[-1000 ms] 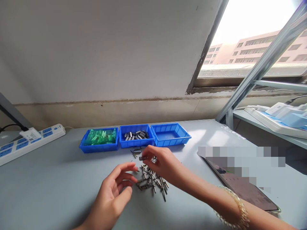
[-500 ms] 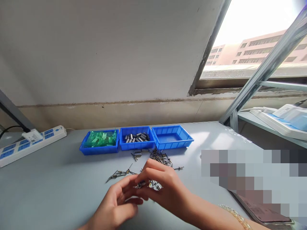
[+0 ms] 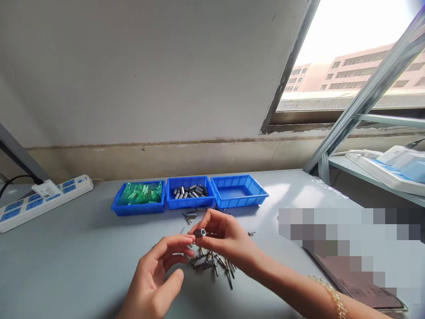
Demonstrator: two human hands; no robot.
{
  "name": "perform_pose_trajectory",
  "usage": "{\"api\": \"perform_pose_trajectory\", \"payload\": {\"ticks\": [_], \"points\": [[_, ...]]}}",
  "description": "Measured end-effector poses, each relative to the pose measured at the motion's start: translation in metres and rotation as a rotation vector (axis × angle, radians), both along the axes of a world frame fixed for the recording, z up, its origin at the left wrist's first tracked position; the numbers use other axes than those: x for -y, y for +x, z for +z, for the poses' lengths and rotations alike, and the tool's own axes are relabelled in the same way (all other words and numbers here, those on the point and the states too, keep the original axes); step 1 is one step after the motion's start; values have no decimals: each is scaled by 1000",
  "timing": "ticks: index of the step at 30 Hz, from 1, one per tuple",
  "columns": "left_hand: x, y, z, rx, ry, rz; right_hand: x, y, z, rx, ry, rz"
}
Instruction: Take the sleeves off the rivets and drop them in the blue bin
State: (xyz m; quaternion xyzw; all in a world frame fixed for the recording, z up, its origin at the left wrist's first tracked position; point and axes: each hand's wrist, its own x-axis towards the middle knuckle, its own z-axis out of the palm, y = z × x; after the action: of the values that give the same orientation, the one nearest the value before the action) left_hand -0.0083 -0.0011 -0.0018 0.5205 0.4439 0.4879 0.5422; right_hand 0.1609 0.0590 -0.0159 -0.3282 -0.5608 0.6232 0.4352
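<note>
While the metal sleeve is held up over the table at mid-scene, the right hand has it clamped btwn thumb & fingers, hollow end facing R. Left hand, just L of it: thumb & fingers apart, fingertips v. close to the sleeve; can't tell if touching. Loose rivets lie below, around the right hand. Far side, 3 bins in a row: L bin w/ green bag, mid bin w/ metal pcs, R bin. Power strip far L; flat device near R, partly pixelated.
</note>
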Motion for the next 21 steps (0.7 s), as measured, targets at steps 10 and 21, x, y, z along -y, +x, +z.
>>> {"api": "perform_pose_trajectory", "payload": {"ticks": [10,21], "points": [[-3,-4,-1,-116,0,29,-60,9,32,885,838,-440],[-2,-3,0,-148,10,83,-39,-10,-3,1279,680,-127]]}}
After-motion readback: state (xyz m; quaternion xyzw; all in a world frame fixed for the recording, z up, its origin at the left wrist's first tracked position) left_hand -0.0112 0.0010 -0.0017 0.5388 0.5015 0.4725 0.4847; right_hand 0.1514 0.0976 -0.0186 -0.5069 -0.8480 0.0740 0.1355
